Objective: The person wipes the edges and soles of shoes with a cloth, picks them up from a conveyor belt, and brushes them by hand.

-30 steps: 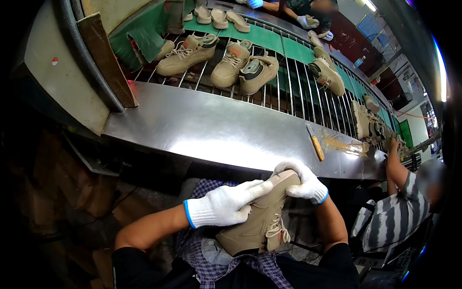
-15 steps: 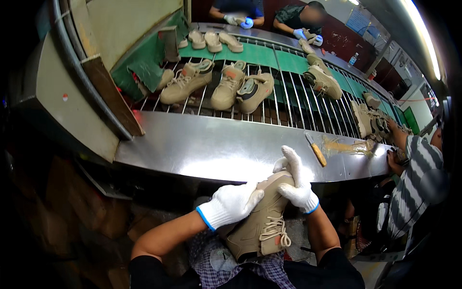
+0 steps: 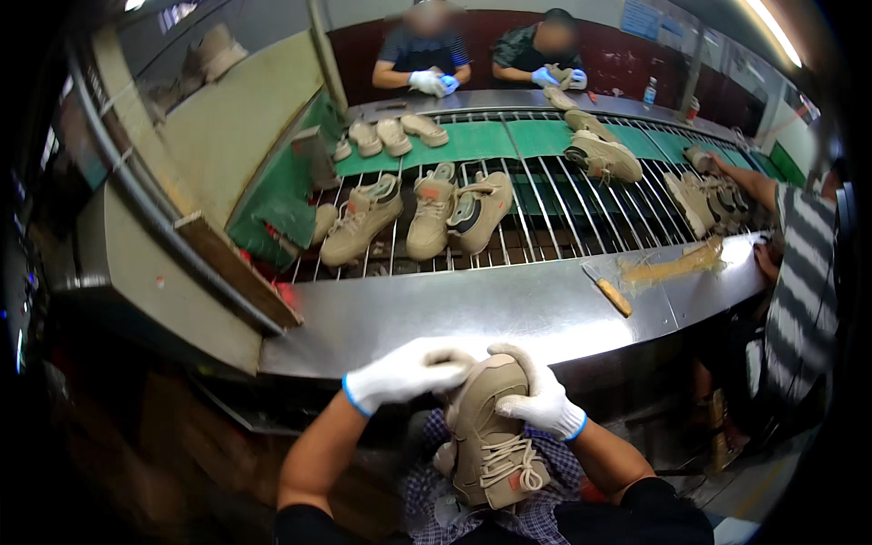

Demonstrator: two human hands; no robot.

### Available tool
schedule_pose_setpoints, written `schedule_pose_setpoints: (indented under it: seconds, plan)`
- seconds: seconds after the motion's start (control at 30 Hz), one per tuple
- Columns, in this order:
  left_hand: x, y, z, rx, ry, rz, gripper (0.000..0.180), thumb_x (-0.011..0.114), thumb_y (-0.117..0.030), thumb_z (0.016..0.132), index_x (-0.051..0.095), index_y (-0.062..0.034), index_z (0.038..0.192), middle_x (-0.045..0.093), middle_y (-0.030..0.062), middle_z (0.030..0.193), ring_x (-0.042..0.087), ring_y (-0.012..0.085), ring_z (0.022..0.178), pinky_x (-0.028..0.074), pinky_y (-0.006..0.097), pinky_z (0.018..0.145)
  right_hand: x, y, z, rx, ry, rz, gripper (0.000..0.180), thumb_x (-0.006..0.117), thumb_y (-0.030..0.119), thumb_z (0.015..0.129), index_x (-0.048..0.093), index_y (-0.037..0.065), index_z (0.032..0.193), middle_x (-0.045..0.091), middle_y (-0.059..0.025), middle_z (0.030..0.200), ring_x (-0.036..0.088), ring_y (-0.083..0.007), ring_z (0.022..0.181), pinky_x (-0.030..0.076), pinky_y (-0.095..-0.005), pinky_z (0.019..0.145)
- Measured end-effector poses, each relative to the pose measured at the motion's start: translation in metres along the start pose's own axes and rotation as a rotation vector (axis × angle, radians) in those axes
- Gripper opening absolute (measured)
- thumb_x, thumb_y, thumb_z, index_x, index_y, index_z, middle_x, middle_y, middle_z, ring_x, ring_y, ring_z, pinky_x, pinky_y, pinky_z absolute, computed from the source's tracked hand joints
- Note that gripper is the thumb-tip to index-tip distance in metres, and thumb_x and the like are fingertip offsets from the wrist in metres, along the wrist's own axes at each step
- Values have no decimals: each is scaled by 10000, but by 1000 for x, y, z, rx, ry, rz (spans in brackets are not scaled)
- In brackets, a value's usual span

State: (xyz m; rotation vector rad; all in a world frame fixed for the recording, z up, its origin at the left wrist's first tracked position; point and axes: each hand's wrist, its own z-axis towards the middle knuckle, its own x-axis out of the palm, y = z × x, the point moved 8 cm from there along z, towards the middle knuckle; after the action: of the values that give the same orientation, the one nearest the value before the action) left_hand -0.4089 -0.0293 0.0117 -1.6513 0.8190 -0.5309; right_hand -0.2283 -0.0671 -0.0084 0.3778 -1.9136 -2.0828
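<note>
A beige lace-up shoe (image 3: 486, 413) is held over my lap, its toe pointing away from me and its laced opening nearest my body. My right hand (image 3: 540, 398), in a white knit glove with a blue cuff, wraps the right side of the toe, with the thumb over the upper. At the toe's left edge, my left hand (image 3: 404, 374) has its gloved fingers bent and drawn together against the shoe; their tips are partly hidden. Beneath the shoe lies checked purple cloth (image 3: 422, 495).
A steel ledge (image 3: 436, 313) runs before me, bearing a wooden-handled tool (image 3: 613, 297). Beyond it, several beige shoes (image 3: 361, 218) and pale soles (image 3: 393, 136) sit on a roller rack with green belts (image 3: 477, 141). Two people work opposite; another in a striped shirt (image 3: 795, 272) reaches in at right.
My view has lifted and shifted. The shoe has turned more upright, and my left hand has moved from its side up to the toe edge. The person at right has stretched an arm over the rack.
</note>
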Motion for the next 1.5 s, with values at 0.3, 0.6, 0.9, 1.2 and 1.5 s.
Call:
schedule_pose_setpoints:
  seconds: [0.3,0.6,0.9,1.2,1.5]
  plan:
    - [93,51,-32,88,-197,-642,1542,340,-1088,663,-30,3,1687,125,190,1755,194,341,1611,216,499,1312,-35,129,-32,-669,-28,236,738,1016,271,665,635,55,1258,603,-156,1255,631,-316,1213,438,-510,1145]
    - [11,5,32,562,-492,-95,419,474,-239,1123,766,8,951,719,121,1122,647,197,1080,521,351,1010,-2,-105,-97,269,202,28,1210,1011,223,690,276,21,1630,501,-156,1556,456,-301,1476,405,-476,1218]
    - [65,84,56,272,-497,163,457,671,-255,1023,617,7,1394,556,238,1490,527,343,1416,432,420,1182,-36,-41,-75,161,-82,-178,1107,947,323,769,325,20,1634,411,-247,1627,426,-327,1512,378,-423,1230]
    - [139,45,-54,470,-446,411,634,931,-129,683,614,-12,1219,663,204,1240,689,360,1139,570,448,979,2,3,-115,-371,50,-415,707,997,417,690,631,49,1170,673,-136,1113,686,-322,1049,548,-492,1023]
    - [119,29,-19,475,-673,419,742,950,-101,613,529,-25,1219,591,189,1138,642,324,959,553,414,808,-34,-11,-62,-314,-17,-332,722,998,363,707,599,33,1210,628,-158,1127,622,-297,1021,529,-427,871]
